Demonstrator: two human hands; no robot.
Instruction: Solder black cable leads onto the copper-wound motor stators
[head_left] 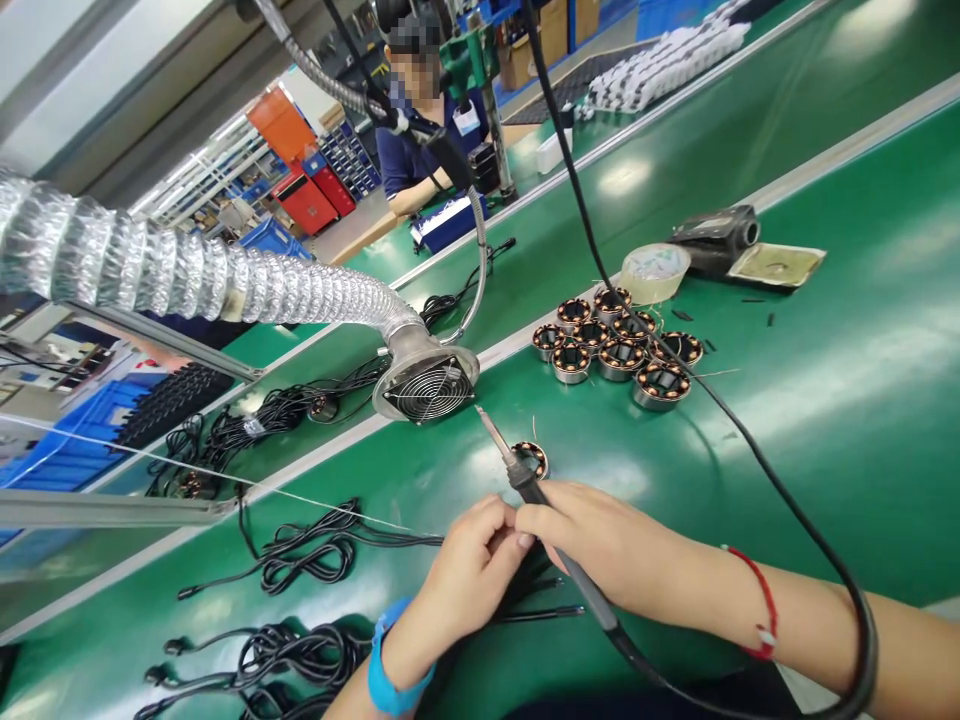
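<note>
My right hand [600, 545] is closed around the dark handle of a soldering iron [499, 435], whose bare tip points up and to the left. Beside it, my left hand [476, 565] has thumb and fingers pinched together, touching the right fingertips; what sits in the pinch is hidden. A thin pale wire [300, 490] and black cables [397, 538] run up to the left hand from the left. Just behind the iron lies one copper-wound stator ring [531, 458], partly covered by it. Stripped cable ends [551, 612] poke out below my hands.
A fume extractor hood [431, 385] on a foil duct [300, 290] hangs left of the iron tip. Several stators [619, 355], a tape roll [655, 272] and a sponge tray [776, 265] stand at the back right. Coiled cables [300, 655] lie front left. A co-worker [420, 150] sits opposite.
</note>
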